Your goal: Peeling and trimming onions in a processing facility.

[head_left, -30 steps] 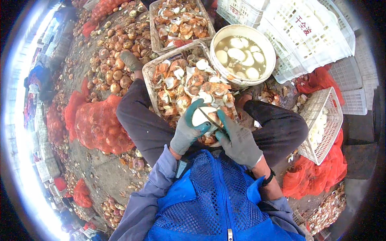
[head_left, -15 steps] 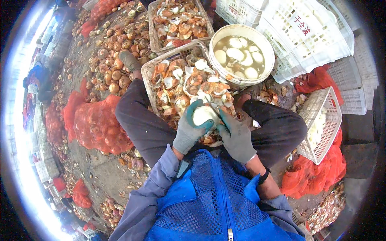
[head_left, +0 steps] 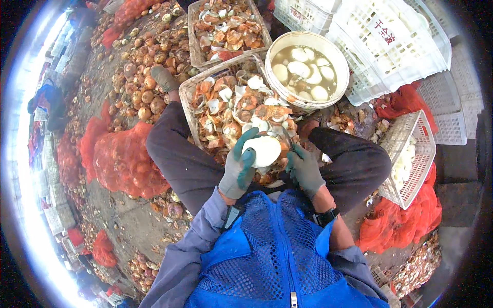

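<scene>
My left hand point(head_left: 240, 167), in a grey glove with green-coated fingers, is closed around a peeled white onion point(head_left: 264, 151). To the right of the onion, and apart from it, my gloved right hand point(head_left: 304, 168) grips a small knife; its thin dark blade point(head_left: 287, 137) points away from me and its handle is hidden in the fingers. Both hands are above the near end of a plastic crate point(head_left: 189, 110) heaped with onion skins and scraps point(head_left: 249, 110), which sits between my legs.
A white bucket point(head_left: 345, 77) of peeled onions in cloudy water stands beyond the crate. Another crate of skins point(head_left: 193, 38) is behind. Unpeeled onions point(head_left: 141, 87) and a red mesh sack point(head_left: 128, 159) lie left. White crates point(head_left: 390, 46) and a tilted basket point(head_left: 423, 164) stand right.
My right hand has drawn away from the onion toward the right and slightly nearer me. The onion now shows more of its white surface in my left hand, which stays nearly in place.
</scene>
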